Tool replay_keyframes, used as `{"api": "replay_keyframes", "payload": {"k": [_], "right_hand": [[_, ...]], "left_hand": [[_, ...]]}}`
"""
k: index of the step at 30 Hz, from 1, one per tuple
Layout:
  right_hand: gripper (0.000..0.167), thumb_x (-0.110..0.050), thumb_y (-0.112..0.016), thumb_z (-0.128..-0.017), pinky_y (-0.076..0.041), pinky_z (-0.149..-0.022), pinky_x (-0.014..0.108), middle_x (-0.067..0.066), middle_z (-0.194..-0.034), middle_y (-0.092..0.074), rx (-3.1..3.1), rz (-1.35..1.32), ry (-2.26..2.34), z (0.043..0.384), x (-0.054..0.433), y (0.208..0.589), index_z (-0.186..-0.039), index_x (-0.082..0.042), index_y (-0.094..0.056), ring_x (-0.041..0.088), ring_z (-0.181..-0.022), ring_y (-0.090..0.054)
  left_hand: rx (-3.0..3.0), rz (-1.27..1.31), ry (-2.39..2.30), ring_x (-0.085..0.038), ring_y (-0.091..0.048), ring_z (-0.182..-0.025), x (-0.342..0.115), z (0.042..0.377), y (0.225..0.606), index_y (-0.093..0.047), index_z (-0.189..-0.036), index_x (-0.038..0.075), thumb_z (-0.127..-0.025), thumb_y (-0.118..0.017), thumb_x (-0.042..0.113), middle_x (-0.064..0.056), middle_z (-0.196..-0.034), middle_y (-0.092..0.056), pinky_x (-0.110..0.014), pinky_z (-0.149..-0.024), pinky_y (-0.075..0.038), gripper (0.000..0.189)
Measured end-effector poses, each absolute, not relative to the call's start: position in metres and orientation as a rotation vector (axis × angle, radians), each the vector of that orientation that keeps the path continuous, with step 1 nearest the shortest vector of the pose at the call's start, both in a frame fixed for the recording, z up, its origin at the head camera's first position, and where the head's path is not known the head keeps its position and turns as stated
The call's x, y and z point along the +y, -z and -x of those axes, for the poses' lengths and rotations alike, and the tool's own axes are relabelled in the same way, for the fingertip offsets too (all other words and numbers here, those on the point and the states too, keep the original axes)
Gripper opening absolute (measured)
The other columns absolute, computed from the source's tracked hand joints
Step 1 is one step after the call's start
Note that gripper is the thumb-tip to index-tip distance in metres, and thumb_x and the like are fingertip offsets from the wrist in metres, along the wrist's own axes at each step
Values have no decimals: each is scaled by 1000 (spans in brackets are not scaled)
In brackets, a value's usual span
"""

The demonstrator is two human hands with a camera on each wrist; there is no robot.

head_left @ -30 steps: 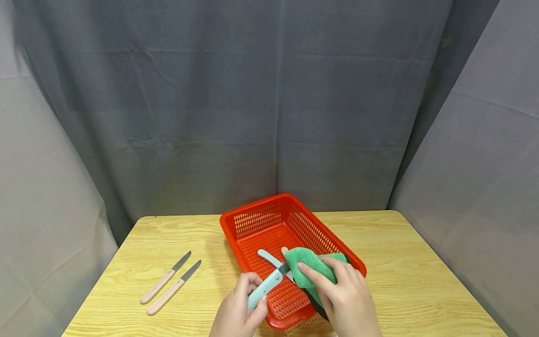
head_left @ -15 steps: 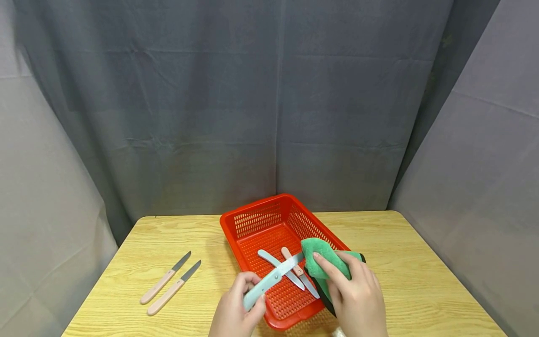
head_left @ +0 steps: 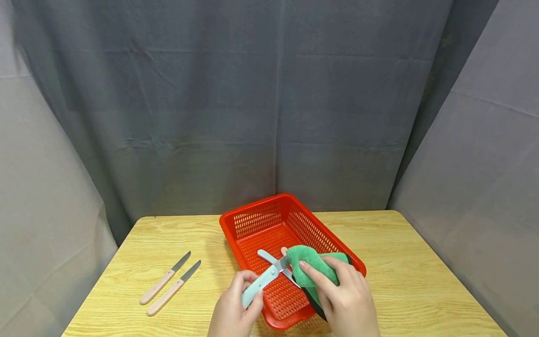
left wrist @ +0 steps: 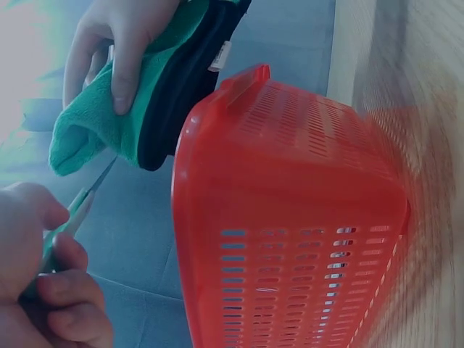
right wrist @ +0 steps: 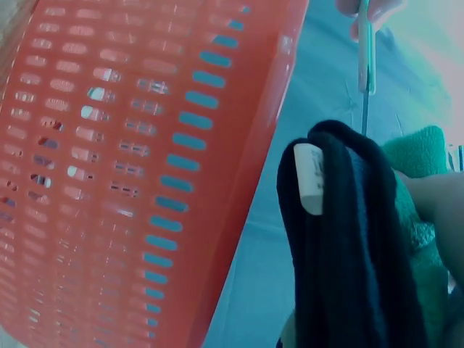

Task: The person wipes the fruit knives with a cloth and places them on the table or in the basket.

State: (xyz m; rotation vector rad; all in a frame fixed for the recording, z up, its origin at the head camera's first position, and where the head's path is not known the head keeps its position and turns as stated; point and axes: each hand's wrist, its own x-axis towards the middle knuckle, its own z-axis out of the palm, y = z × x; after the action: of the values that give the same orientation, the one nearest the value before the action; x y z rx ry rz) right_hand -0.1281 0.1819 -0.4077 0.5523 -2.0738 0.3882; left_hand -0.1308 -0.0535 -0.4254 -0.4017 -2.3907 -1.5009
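My left hand (head_left: 235, 306) grips the pale blue handle of a knife (head_left: 260, 286), its blade pointing right and away. A green cloth (head_left: 309, 262) with dark edging is pinched in my right hand (head_left: 349, 297) and wraps the outer part of that blade, so the tip is hidden. Both hands are above the near end of a red plastic basket (head_left: 290, 306). Inside it lie a second knife with a light blue handle (head_left: 266, 255) and one with a pink handle (head_left: 284, 251), mostly covered by the cloth. The left wrist view shows the blade (left wrist: 104, 174) entering the cloth fold.
Two knives with pale pink handles, one farther (head_left: 157, 286) and one nearer (head_left: 166, 297), lie side by side on the wooden table (head_left: 421, 281), left of the basket. Grey curtains (head_left: 202, 117) hang behind the table and at both sides.
The right hand slid the cloth outward to the blade's tip half a second ago, baring the blade; now it is back left, covering much of it again. The left hand has barely moved.
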Motion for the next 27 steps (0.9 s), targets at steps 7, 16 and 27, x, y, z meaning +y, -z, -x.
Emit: {"api": "replay_keyframes", "payload": {"k": [7, 16, 27], "right_hand": [[42, -47, -35, -110, -57, -69, 45, 10, -113, -69, -2116, -690, -391, 127, 179, 410, -130, -37, -71, 26, -93, -65], [44, -49, -33, -109, -57, -71, 45, 9, -115, -68, -2165, -683, -394, 127, 179, 411, -131, -39, -69, 26, -94, -65], [45, -46, -31, -109, -55, -71, 48, 10, -116, -68, -2168, -609, -397, 127, 184, 410, -131, -37, -70, 27, -99, -64]], "left_hand": [[-2322, 478, 1419, 7, -38, -55, -52, 133, 431, -58, -112, 15, -86, -74, 3, 16, -73, -53, -15, -49, -36, 32], [-2292, 535, 1406, 7, -39, -58, -52, 134, 434, -58, -111, 15, -84, -76, 1, 16, -75, -53, -16, -51, -38, 35], [-2318, 546, 1406, 7, -39, -58, -53, 134, 431, -57, -111, 15, -84, -76, 1, 15, -74, -52, -16, -52, -37, 35]]}}
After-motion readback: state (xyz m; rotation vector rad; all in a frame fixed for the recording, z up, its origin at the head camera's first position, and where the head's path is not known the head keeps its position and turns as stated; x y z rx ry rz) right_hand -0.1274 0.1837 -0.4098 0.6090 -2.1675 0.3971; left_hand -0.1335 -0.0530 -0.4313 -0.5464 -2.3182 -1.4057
